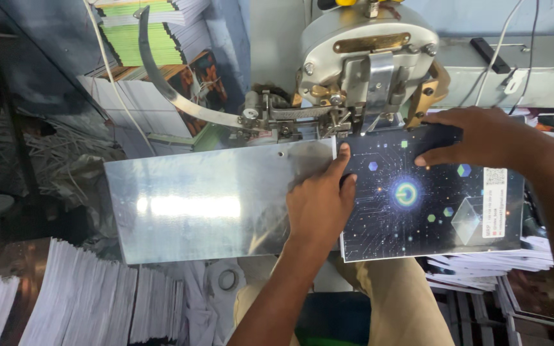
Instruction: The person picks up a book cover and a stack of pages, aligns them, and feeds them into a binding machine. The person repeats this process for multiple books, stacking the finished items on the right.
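Note:
A booklet with a dark blue circuit-pattern cover (418,205) lies on the sloped metal plate (193,205) under the head of a grey stitching machine (367,57). My left hand (320,202) presses on the booklet's left edge, index finger pointing up toward the machine head. At the booklet's top edge, just right of the head, my right hand (476,134) rests with its fingers spread flat on the cover.
Stacks of white paper sheets (91,298) lie below the plate at the left. More printed booklets (495,263) pile up under the cover at the right. Green-edged book stacks (142,35) and a curved metal arm (174,96) sit behind the machine.

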